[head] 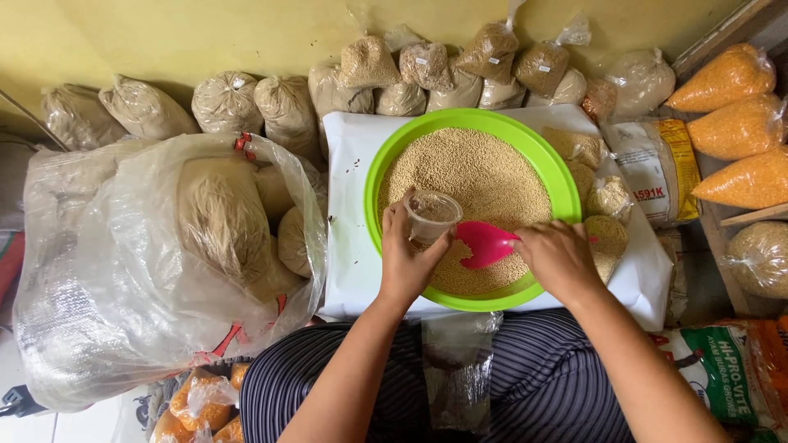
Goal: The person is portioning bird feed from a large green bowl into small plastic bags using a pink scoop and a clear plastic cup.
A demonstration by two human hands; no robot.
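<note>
Yellow wall behind. Left hand (pixel 404 261) grips clear cup (pixel 430 215), looks empty; right hand (pixel 560 261) clamps pink scoop (pixel 484 243) over grain in green basin (pixel 552 168). Filled bags (pixel 289 111) beyond hands.

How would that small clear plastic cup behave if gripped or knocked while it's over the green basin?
The clear plastic cup looks thin-walled, so it probably flexes or dents under a firm squeeze. It appears nearly empty, so likely very light and easy to tip; the left hand holds it tilted over the grain in the green basin. Smooth sides may slip.
</note>
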